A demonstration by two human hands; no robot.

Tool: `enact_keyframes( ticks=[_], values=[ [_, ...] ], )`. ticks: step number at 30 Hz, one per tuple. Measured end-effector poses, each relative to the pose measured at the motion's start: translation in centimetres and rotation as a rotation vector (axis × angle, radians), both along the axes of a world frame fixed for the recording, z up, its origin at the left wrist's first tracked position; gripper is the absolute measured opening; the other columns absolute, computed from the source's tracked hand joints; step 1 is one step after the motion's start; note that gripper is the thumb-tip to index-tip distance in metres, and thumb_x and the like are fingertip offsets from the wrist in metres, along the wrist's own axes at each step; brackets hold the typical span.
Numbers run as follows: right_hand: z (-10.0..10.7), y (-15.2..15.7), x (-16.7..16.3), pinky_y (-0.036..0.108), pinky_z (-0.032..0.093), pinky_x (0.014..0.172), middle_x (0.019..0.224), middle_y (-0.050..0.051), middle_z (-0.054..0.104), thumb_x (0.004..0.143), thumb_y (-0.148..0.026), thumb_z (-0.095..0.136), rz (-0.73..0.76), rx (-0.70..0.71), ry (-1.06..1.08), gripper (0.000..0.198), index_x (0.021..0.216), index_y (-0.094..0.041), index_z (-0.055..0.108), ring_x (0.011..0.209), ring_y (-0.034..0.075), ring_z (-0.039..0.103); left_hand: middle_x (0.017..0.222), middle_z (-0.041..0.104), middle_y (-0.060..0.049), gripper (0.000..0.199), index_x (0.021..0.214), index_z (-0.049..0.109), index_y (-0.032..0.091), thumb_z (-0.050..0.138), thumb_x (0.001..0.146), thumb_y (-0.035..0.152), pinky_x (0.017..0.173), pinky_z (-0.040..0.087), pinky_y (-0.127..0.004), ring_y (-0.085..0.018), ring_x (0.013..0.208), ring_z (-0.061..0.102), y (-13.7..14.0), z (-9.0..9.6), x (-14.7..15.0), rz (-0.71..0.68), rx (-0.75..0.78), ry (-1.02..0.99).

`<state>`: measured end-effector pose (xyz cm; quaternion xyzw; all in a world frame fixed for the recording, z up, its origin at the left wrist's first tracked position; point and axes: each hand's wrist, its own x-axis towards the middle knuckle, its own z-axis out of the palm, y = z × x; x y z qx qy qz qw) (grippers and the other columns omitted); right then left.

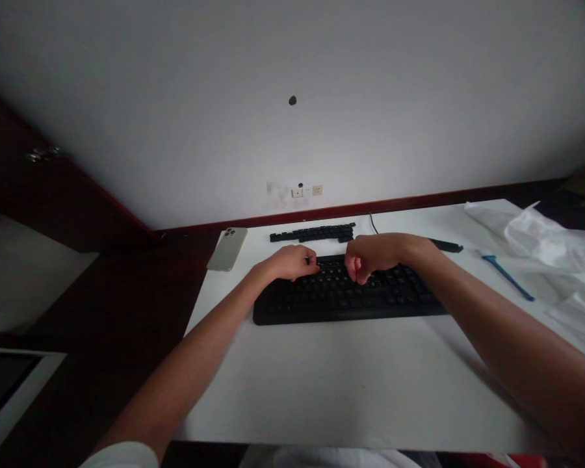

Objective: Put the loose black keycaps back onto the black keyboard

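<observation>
A black keyboard [341, 300] lies on the white table, with some of its upper part hidden behind my hands. My left hand [295, 262] is over the keyboard's upper left, fingers curled and closed together. Whatever its fingertips hold, if anything, is too small to make out. Above the upper middle keys, my right hand [370, 255] is bent down with its fingers closed and the tips at the keys. Anything between those fingers is hidden. Just behind the keyboard, loose black keycaps [316, 233] lie lined up in rows.
A phone [230, 249] lies at the table's back left. Right of the keyboard are a black strip [446, 246], a blue pry tool [508, 277] and crumpled white plastic wrapping [550, 237]. A thin cable [373, 223] runs off the back edge toward the wall.
</observation>
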<state>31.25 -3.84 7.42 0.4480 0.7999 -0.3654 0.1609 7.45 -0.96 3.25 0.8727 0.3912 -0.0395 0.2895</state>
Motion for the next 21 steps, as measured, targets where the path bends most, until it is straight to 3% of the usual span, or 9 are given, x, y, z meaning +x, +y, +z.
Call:
enact_keyframes(
  ticks=[11,15,21],
  values=[
    [0.3,-0.9,-1.0,0.032,0.048,0.066,0.082,0.003,0.077,0.066,-0.017,0.078,-0.092,0.097,-0.104,0.016,0.081,-0.021,0.079,0.079,0.025,0.071,0.049,0.058,0.003,0.027,0.082,0.065,0.021,0.057,0.089,0.045,0.06,0.035,-0.027,-0.014,0.05,0.056,-0.1,0.1,0.0,0.002,-0.006,-0.007],
    [0.6,-1.4,-1.6,0.032,0.046,0.064,0.087,0.006,0.076,0.066,-0.02,0.083,-0.098,0.21,-0.205,0.021,0.086,-0.021,0.077,0.083,0.027,0.07,0.053,0.061,0.003,0.027,0.083,0.066,0.021,0.057,0.089,0.045,0.06,0.035,-0.026,-0.013,0.049,0.055,-0.2,0.3,0.0,0.008,-0.013,-0.005],
    [1.2,-2.7,-2.8,0.033,0.044,0.063,0.096,0.012,0.075,0.073,-0.014,0.076,-0.115,0.255,-0.293,0.022,0.094,-0.017,0.077,0.083,0.028,0.07,0.053,0.061,0.003,0.027,0.084,0.066,0.021,0.057,0.089,0.046,0.06,0.035,-0.026,-0.013,0.05,0.057,-0.2,0.2,0.1,0.01,0.006,0.01]
  ],
)
